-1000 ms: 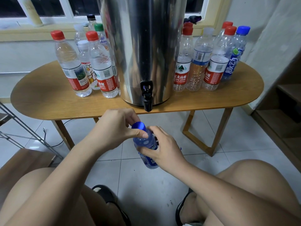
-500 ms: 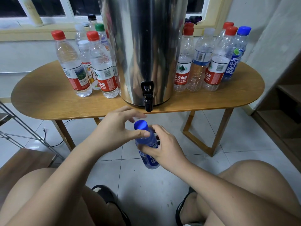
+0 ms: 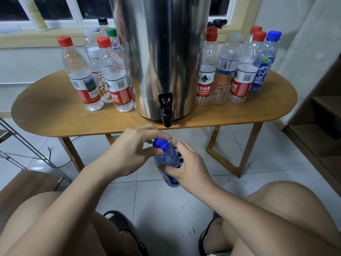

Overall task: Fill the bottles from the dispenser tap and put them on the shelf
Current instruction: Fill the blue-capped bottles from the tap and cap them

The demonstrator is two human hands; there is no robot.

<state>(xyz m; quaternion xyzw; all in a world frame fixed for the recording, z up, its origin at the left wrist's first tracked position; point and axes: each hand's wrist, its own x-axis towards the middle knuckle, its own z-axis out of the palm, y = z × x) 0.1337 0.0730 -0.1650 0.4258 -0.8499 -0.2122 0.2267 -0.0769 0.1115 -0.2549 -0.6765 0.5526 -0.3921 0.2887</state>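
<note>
While the right grip [image 3: 188,169] is continuing to hold the blue bottle [image 3: 168,159] round its body, just below the tap [image 3: 166,109], the left grip [image 3: 129,150] is re-seating on the blue cap [image 3: 160,145]. Half a second earlier its forefinger was lifting clear above the cap. Its fingers are now arching over the top, with the thumb pressing the near side, so that it is pinching the cap. The bottle is remaining at about the same place below the tap, slightly tilted and clear of the floor [image 3: 166,204]. Whether the cap is turning cannot be told.

The tap is projecting from the base of the steel dispenser [image 3: 162,52], which is standing at the front edge of the oval wooden surface [image 3: 46,115]. Left of the tap, a group of capped bottles [image 3: 79,74] is standing, appearing filled. Right of the tap, a second group [image 3: 228,71] is standing, appearing empty. Behind the tap, a window [image 3: 55,8] is running along the wall. Far right of the tap, a wooden shelf unit [image 3: 324,108] is standing; far left, a metal rack [image 3: 22,145].
</note>
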